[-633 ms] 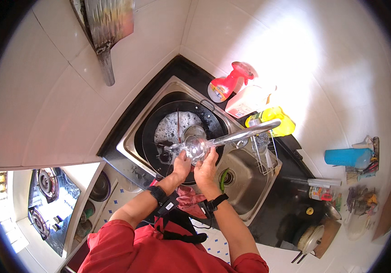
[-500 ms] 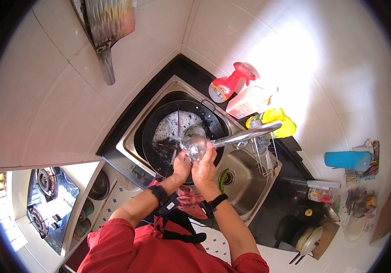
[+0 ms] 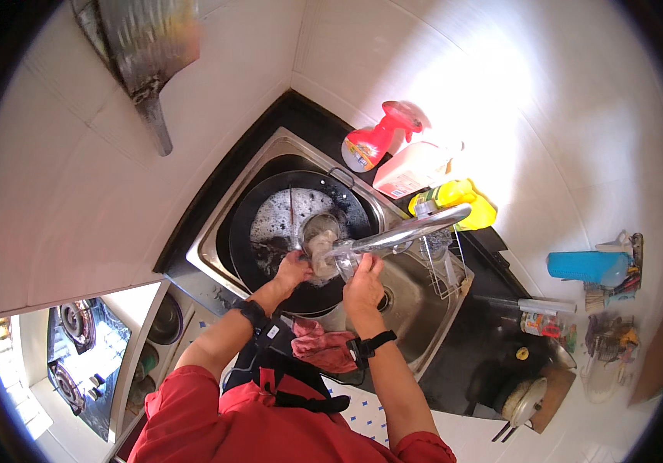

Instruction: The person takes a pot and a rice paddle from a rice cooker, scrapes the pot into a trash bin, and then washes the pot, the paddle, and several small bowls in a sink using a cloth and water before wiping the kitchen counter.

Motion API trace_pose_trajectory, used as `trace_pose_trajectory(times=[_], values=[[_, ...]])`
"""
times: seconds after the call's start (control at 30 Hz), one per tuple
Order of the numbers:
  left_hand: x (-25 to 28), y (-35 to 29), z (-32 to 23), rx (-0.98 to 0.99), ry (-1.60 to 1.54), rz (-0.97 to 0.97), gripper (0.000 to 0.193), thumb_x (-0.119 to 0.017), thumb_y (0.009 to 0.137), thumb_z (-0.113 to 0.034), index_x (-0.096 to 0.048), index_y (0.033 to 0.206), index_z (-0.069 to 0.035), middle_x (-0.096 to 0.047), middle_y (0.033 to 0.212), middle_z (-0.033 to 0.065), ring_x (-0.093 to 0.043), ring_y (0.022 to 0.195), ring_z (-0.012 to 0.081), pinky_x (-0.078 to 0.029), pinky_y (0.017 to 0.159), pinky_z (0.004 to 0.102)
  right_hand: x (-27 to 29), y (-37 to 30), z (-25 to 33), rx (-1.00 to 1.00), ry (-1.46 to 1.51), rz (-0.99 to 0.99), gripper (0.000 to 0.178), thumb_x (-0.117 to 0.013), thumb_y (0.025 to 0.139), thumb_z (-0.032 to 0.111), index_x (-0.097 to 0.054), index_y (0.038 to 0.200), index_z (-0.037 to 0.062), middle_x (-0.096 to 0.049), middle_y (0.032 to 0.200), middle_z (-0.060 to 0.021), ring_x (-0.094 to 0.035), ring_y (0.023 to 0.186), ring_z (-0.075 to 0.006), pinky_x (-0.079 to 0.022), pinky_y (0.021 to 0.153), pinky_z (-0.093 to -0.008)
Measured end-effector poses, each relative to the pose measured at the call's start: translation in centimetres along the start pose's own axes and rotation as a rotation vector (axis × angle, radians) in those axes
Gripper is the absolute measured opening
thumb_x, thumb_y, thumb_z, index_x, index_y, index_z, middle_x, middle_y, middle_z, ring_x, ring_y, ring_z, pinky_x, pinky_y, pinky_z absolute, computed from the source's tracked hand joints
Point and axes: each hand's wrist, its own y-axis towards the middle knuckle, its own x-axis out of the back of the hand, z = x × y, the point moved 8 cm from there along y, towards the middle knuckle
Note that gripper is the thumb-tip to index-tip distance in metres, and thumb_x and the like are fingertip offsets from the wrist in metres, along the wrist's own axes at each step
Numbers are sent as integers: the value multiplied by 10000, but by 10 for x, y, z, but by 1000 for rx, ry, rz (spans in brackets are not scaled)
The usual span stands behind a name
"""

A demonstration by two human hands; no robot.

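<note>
My right hand (image 3: pixel 364 287) grips a clear glass (image 3: pixel 347 265) just under the tip of the chrome faucet (image 3: pixel 416 228). Beside it my left hand (image 3: pixel 293 272) has its fingers curled at the edge of a pale, crumpled-looking mass (image 3: pixel 321 251); whether that is a wet cloth or splashing water I cannot tell. Below both hands, a black wok (image 3: pixel 243 239) sits in the left sink basin, with white suds (image 3: pixel 273 216) on dark water. A round, shiny vessel (image 3: pixel 319 224) rests in the wok, partly covered by the pale mass.
The right basin (image 3: pixel 420 309) has a wire rack (image 3: pixel 443 266) at its far edge. Behind stand a red spray bottle (image 3: pixel 378 143), a pink bottle (image 3: pixel 412 171) and a yellow bottle (image 3: pixel 470 202). A pinkish-red cloth (image 3: pixel 320 345) hangs at the front edge.
Both hands were together on the clear glass; now they are apart. My right hand has shifted right with the glass, my left hand slightly left. The pale mass now shows between them.
</note>
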Motion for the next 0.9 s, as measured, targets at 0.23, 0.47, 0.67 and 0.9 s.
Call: trace_pose_trajectory(times=[0.23, 0.47, 0.67, 0.9], values=[[-29, 25, -59, -233, 699, -267, 621, -596, 800, -192, -313, 1337, -61, -628, 730, 178, -642, 603, 250, -526, 571, 377, 27, -15, -75, -255, 315, -31, 643, -577, 758, 10, -302, 1332, 101, -474, 1210, -185, -499, 1082, -365, -404, 898, -453], [-31, 54, -96, -413, 1297, -390, 498, -588, 764, -249, -472, 1212, -63, -573, 1077, 218, -578, 947, 388, -473, 800, 452, 14, -60, -208, -658, 1150, 26, 495, -549, 804, 72, -374, 1262, 7, -541, 1076, -165, -629, 658, -229, -517, 467, -320], [-47, 52, -106, -648, 1345, -452, 440, -580, 788, -112, -428, 1201, -102, -529, 1135, 203, -577, 931, 411, -479, 790, 459, 18, -133, -333, -1023, 1484, -220, 256, -605, 809, 73, -484, 1028, 20, -596, 768, -123, -586, 554, -240, -505, 468, -365], [-16, 80, -83, -366, 991, -214, 350, -587, 776, -82, -458, 1100, -58, -623, 930, 222, -596, 871, 414, -470, 748, 468, 5, -169, -452, -1157, 1628, -692, 85, -585, 812, 5, -525, 871, -13, -578, 767, -110, -583, 645, -212, -542, 559, -295]])
